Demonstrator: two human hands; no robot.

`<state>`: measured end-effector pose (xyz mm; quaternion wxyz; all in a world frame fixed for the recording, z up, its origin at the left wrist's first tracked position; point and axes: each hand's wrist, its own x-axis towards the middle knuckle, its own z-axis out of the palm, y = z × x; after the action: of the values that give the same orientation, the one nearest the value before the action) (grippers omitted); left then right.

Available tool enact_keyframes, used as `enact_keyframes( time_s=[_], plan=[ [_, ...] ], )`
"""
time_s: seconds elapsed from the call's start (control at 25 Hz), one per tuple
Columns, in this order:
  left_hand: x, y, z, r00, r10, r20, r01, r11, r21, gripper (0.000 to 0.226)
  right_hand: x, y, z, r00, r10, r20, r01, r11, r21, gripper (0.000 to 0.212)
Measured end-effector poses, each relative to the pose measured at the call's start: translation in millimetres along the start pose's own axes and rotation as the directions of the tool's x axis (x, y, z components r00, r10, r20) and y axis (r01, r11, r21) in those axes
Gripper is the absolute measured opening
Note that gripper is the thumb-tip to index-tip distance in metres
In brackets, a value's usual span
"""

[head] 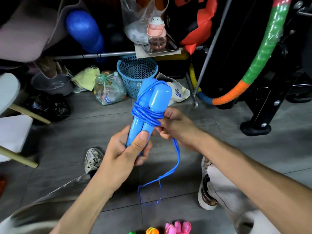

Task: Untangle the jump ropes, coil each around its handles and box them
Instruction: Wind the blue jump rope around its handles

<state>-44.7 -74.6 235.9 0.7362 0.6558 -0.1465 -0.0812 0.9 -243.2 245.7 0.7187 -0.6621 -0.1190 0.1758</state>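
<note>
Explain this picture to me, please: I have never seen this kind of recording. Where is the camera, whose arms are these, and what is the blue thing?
There is no machine here. The single picture comes from a wide-angle camera worn on a person's head, looking forward and down, so the two bare arms are the wearer's own.

The left hand grips the lower ends of two blue handles held side by side. They belong to a jump rope: the blue rope is already wound several times around their middle. The right hand pinches the rope just beside those turns, and the loose remainder hangs down in a loop toward the grey tiled floor.

At the bottom edge lie pink handles and an orange item, probably other ropes. Behind stand a blue basket and stored clutter. No box is visible.
</note>
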Motion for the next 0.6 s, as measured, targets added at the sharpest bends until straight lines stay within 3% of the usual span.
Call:
enact_keyframes(
  time_s=[0.12, 0.2, 0.32, 0.4, 0.52, 0.6],
  plan=[
    [-3.3, 2.7, -3.0, 0.999, -0.017, -0.052, 0.014, 0.998, -0.063, 0.029, 4.0, 1.5, 2.7, 0.997, -0.074, -0.001, 0.074, 0.993, -0.091, 0.027],
    [0.3, 1.6, -6.7, 0.991, -0.032, -0.130, 0.033, 0.999, 0.006, 0.030, 5.0, 6.1, 11.4, 0.995, -0.096, -0.027, 0.093, 0.989, -0.113, 0.019],
    [5.5, -5.0, -1.0, 0.981, -0.017, -0.193, 0.059, 0.974, 0.217, 0.030, 1.3, 11.7, 14.4, 0.988, 0.030, -0.149, -0.058, 0.980, -0.188, 0.031],
    [7.9, -9.6, 2.7, 0.974, 0.006, -0.225, 0.084, 0.917, 0.390, 0.030, -4.1, 10.4, 11.4, 0.970, 0.169, -0.174, -0.206, 0.953, -0.224, 0.028],
    [14.9, -15.7, -2.3, 0.957, 0.054, -0.284, 0.119, 0.821, 0.558, 0.028, -13.1, 5.7, 8.0, 0.950, 0.286, -0.127, -0.313, 0.870, -0.381, 0.014],
    [15.8, -24.2, -4.6, 0.964, 0.070, -0.258, 0.130, 0.723, 0.679, 0.023, -18.9, 1.6, 3.7, 0.972, 0.187, -0.143, -0.233, 0.677, -0.698, 0.017]
  ],
)
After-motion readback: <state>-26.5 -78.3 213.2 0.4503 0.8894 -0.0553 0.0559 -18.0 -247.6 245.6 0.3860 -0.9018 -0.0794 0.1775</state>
